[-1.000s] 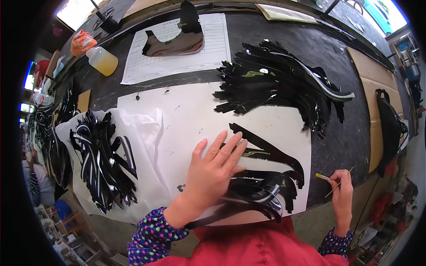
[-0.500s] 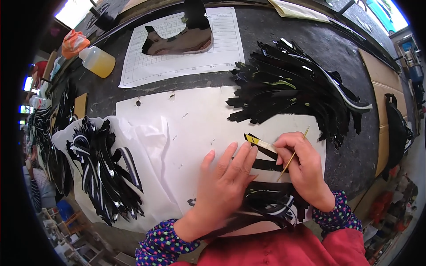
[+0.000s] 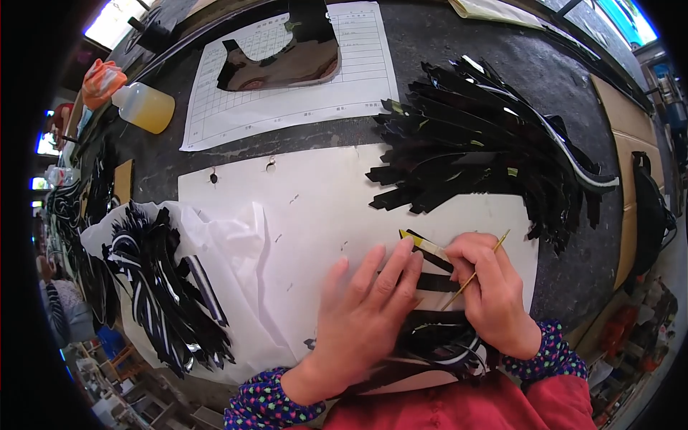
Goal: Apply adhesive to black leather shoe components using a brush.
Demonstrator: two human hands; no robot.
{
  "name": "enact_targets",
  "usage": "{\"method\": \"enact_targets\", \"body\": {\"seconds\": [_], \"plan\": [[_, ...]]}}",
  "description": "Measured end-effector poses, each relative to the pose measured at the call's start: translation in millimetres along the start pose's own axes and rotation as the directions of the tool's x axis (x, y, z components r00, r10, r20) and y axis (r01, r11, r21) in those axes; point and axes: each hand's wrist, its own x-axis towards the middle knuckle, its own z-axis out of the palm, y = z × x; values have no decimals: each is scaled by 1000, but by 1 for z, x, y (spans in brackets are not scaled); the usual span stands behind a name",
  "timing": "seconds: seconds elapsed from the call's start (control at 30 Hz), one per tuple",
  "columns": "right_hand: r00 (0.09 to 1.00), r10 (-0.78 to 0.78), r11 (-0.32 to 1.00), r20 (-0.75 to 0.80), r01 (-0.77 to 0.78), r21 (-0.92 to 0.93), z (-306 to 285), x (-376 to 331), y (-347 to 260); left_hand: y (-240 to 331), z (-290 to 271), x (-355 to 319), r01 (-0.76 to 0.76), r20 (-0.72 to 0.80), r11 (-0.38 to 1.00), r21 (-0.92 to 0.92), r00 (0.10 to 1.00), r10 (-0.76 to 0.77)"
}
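We see the left hand (image 3: 358, 322) spread flat, pinning a black strip (image 3: 430, 281) near the white board's (image 3: 301, 215) front edge. Right hand (image 3: 491, 290) pinches a thin brush (image 3: 474, 274).

Dark, mottled worktable (image 3: 444, 43) filling the view, bright windows (image 3: 111, 25) at the upper left and upper right corners (image 3: 616, 18), daylight glare, brown cardboard panels (image 3: 631, 136) along the right edge, cluttered floor (image 3: 631, 337) blurred at the lower right.
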Motion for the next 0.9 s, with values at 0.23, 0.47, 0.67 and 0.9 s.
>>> {"method": "enact_targets", "body": {"seconds": [0.23, 0.47, 0.67, 0.9], "plan": [[999, -28, 997, 32, 30, -67, -1, 1, -2, 0, -1, -1, 18, 29, 1000, 11, 999, -18], [997, -63, 990, 38, 67, -123, 0, 2, -3, -2, -3, -1, 18, 33, 1000, 5, 999, -18], [997, -65, 983, 44, 72, -168, -2, 0, -3, -4, 0, 3, -4, 36, 1000, -9, 999, 5], [998, -51, 970, 45, 60, -235, -14, -17, -5, -4, -4, 4, 6, 38, 1000, -17, 999, -5]]}}
